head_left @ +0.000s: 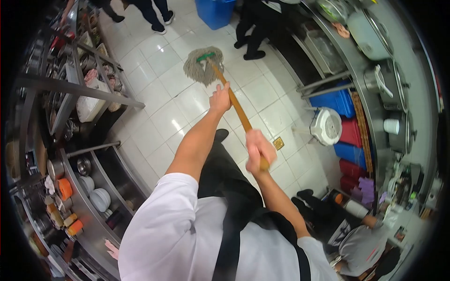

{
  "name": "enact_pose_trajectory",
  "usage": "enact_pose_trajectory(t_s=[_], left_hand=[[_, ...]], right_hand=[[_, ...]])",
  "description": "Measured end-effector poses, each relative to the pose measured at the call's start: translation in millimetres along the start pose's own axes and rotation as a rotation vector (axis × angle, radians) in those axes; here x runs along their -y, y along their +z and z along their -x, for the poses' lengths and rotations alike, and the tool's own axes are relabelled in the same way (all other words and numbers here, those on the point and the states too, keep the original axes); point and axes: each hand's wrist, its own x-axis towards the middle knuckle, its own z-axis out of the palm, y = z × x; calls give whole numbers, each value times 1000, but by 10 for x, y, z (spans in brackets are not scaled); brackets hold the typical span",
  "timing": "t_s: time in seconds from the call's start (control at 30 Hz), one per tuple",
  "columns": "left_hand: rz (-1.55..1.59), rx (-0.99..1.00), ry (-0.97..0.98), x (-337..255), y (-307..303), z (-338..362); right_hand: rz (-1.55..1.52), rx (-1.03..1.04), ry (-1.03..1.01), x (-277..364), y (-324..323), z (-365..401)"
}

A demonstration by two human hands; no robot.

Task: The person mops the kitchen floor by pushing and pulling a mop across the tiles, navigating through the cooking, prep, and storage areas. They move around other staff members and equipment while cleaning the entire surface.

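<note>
A string mop (192, 69) with grey strands and a green clamp lies spread on the white tiled floor (157, 100). Its wooden handle (241, 112) slants back toward my body. My left hand (220, 99) grips the handle partway down, nearer the mop head. Close to the handle's top end, my right hand (259, 151) is wrapped around it, slightly blurred. Only a short stub of wood shows past the right hand.
A blue bin (214, 13) and several people's legs (253, 28) are at the far end. Metal shelving with bowls (99, 200) lines the left. On the right are a white round stool (326, 126), stacked coloured crates and a counter. A small floor drain (278, 143) lies beside my right hand. A co-worker (361, 243) bends at lower right.
</note>
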Motion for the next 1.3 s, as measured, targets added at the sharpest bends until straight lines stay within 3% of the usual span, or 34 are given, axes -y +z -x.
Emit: enact_pose_trajectory(t_s=[0.07, 0.1, 0.2, 0.3, 0.43, 0.5, 0.63, 0.7, 0.77, 0.87, 1.0, 1.1, 1.3], left_hand=[[149, -115, 155, -5, -160, -209], [216, -172, 235, -5, -220, -292], [170, -124, 235, -130, -431, -506], [188, -131, 223, -327, -486, -726], [72, 73, 172, -492, -408, -756], [-141, 68, 254, -423, -101, -697], [-70, 80, 246, -383, 411, -76], [-186, 120, 245, -382, 510, 237], [-180, 52, 332, -114, 781, 421], [79, -171, 494, -126, 1205, 1011], [346, -268, 554, -786, 1836, 1779], [375, -112, 635, -1308, 2102, 2202], [295, 47, 760, -2179, 2799, 2190]], right_hand=[[-65, 18, 108, -440, 287, -433], [-102, 28, 47, -760, 424, -595], [-145, 64, 9, -1261, 577, -943], [-214, -6, 78, -1266, 360, -1132], [-391, -104, 153, -853, -293, -914], [-466, -108, 180, -668, -657, -725], [-555, -101, 263, -414, -1189, -317], [-563, -74, 310, -182, -1451, -158], [-561, 23, 276, 168, -1718, -56], [-472, 132, 277, 840, -2221, 117], [-345, 128, 249, 1563, -2889, 417], [-238, 119, 201, 2065, -3258, 579], [-156, -128, 96, 1941, -3712, 1212]])
